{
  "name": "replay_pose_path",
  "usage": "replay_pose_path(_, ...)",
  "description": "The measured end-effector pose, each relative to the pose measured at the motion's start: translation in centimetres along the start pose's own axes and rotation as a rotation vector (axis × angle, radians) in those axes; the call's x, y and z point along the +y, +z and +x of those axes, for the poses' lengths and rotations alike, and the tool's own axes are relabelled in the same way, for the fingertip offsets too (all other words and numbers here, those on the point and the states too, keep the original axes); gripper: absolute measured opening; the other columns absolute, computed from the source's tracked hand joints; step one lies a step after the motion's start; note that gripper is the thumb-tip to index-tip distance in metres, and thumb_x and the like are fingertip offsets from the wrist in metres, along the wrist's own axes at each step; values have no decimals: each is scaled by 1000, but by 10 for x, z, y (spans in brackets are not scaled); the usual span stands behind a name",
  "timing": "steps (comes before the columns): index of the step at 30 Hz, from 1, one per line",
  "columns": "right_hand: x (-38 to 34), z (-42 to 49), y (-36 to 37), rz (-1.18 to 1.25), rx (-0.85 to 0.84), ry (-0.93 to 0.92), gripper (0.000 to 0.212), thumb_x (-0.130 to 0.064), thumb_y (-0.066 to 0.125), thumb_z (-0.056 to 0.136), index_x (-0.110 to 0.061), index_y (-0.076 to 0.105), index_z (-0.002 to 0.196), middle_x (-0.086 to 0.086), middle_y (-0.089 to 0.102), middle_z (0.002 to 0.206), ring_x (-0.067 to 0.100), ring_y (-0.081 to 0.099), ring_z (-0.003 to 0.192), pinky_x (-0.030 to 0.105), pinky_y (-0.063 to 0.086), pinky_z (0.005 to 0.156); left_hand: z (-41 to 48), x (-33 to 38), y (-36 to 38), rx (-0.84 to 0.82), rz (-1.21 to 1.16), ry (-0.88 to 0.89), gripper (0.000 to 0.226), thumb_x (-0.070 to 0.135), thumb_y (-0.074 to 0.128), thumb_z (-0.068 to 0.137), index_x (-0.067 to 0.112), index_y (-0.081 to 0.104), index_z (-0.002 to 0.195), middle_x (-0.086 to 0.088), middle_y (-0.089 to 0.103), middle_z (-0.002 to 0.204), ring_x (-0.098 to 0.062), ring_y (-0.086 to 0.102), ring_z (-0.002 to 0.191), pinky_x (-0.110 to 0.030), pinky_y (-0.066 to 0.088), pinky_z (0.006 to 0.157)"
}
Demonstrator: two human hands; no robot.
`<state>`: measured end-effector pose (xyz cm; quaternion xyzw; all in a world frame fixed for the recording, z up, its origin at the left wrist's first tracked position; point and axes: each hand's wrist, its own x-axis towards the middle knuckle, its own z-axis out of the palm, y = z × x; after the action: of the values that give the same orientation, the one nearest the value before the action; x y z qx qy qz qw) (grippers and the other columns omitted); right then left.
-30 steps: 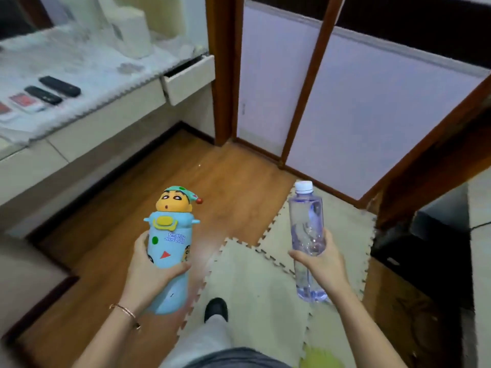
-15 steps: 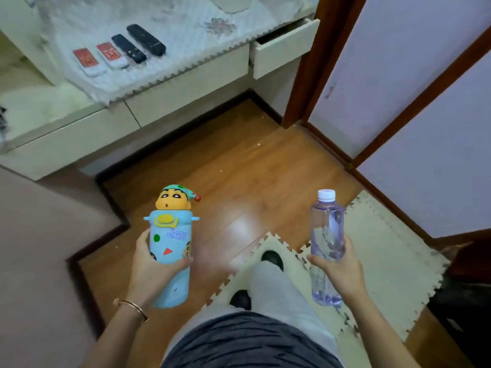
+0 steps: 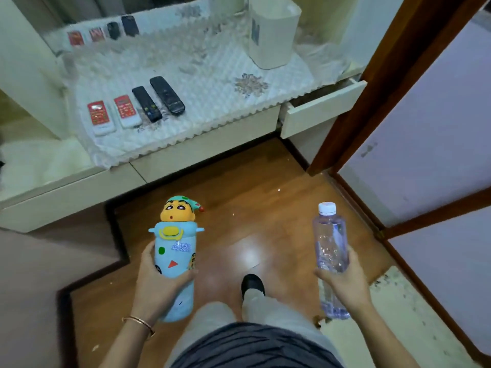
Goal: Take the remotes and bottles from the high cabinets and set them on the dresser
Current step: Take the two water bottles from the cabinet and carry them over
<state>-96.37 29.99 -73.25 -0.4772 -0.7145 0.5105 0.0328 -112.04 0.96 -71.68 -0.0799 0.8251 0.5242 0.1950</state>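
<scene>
**While you've got both hands full, the remotes sit on the dresser**

Since you asked about grip: your left fingers [image 3: 186, 276] are curled round the middle of the blue cartoon bottle [image 3: 176, 251], pressed close together, thumb up the near side. The left hand [image 3: 156, 285] holds it upright at about 7 o'clock in the view, over the wooden floor [image 3: 252, 208]. There's a thin bracelet [image 3: 139, 324] on that wrist.

Over at 4 o'clock, your right fingers [image 3: 321, 274] wrap round the lower half of the clear water bottle [image 3: 330, 248]. The right hand [image 3: 342, 282] keeps it upright too, white cap on top. The two bottles are well apart, and neither touches the dresser [image 3: 79, 192].

Up at 10 to 11 o'clock, four remotes lie side by side on the dresser's quilted cover [image 3: 212, 83]: two white remotes [image 3: 99, 118] with red faces, then two black remotes [image 3: 167, 95] just beside them. A cream bin [image 3: 273, 30] stands at 12 to 1 o'clock, and a drawer [image 3: 324, 107] hangs partly open at 2 o'clock. Your shoe [image 3: 252, 284] is between the bottles, low down, and a foam mat [image 3: 398, 314] lies at 5 o'clock.
</scene>
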Motion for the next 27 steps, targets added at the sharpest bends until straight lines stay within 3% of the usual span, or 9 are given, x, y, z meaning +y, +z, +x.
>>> replay_pose_path(4, -61, 60, 8, -35, -42, -92, 77, -9, 81, 66, -18, 42, 131, 0, 60, 107, 21, 59, 97, 30, 43, 84, 33, 29, 6, 80, -20, -4, 87, 0, 84, 55, 25, 35, 124, -5, 58, 103, -23, 60, 89, -28, 48, 65)
replay_pose_path(9, -123, 119, 39, 5, -107, -197, 83, -10, 81, 66, -19, 37, 136, -6, 53, 113, 14, 53, 104, 30, 42, 88, 79, 58, 6, 141, -64, -18, 83, -2, 83, 56, 33, 35, 114, 13, 55, 92, -8, 57, 81, -24, 46, 63)
replay_pose_path(11, -140, 137, 54, 1, -121, -203, 84, -10, 81, 67, -20, 36, 137, -6, 53, 114, 15, 53, 105, 31, 43, 88, 101, 67, 6, 141, -81, -30, 83, -3, 82, 57, 34, 33, 114, 12, 55, 92, -6, 56, 80, -24, 46, 63)
replay_pose_path(15, -163, 165, 83, -69, -145, -184, 84, -13, 82, 65, -21, 37, 135, -5, 55, 111, 21, 57, 107, 36, 46, 92, 156, 79, 2, 92, -124, -25, 88, -2, 84, 55, 30, 34, 121, 8, 56, 98, -15, 58, 88, -35, 49, 77)
replay_pose_path(19, -194, 190, 108, -136, -196, -155, 87, -17, 82, 65, -24, 35, 137, -4, 55, 113, 22, 56, 110, 36, 45, 92, 206, 113, 1, 58, -216, 1, 88, -5, 82, 56, 25, 35, 124, 9, 56, 97, -11, 59, 86, -35, 50, 78)
replay_pose_path(27, -302, 239, 139, -50, -199, -287, 72, -16, 83, 65, -26, 42, 124, -18, 56, 102, 8, 54, 99, 22, 41, 83, 295, 192, 5, 26, -243, 180, 89, -4, 84, 55, 42, 31, 110, 22, 47, 101, 2, 53, 91, -14, 45, 72)
